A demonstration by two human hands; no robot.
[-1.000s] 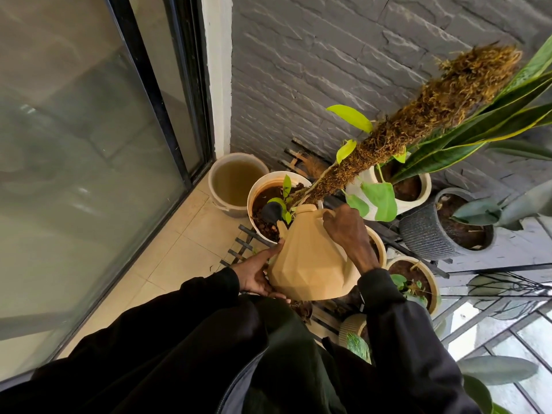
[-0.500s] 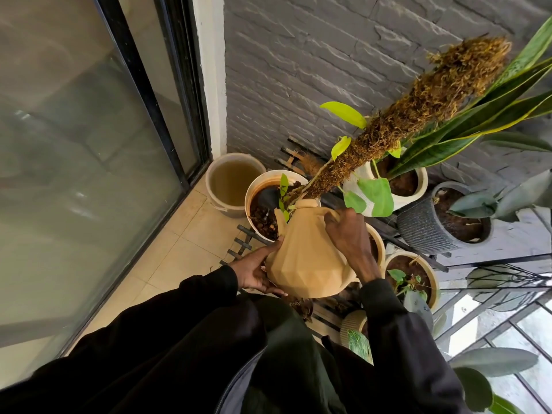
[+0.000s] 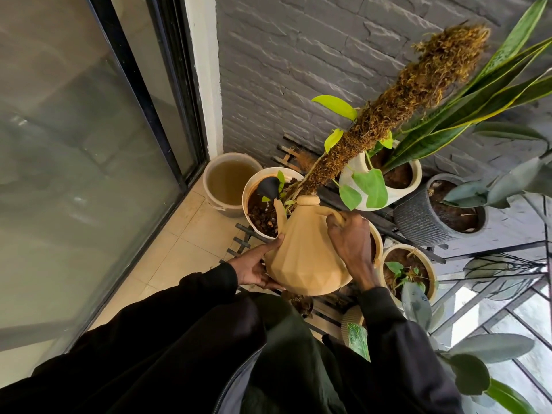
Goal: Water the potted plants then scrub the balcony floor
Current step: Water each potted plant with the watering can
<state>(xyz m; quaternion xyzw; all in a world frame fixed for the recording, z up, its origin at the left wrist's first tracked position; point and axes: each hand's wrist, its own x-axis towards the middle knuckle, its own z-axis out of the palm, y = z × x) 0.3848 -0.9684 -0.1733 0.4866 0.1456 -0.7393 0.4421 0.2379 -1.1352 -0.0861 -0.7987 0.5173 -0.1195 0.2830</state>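
A tan faceted watering can is tipped forward over a white pot of dark soil with a moss pole plant. Its black spout head hangs over the soil and drops of water fall from it. My right hand grips the can's handle from above. My left hand cups the can's lower left side and base, fingers spread against it. More potted plants stand to the right on a black slatted rack.
A beige bucket of murky water sits in the corner by the sliding glass door. A grey brick wall is behind the pots. Pale floor tiles lie to the left. A metal railing runs at the right.
The can has tipped further forward, its black spout head now lower over the white pot's soil with water dripping. Both hands keep their hold.
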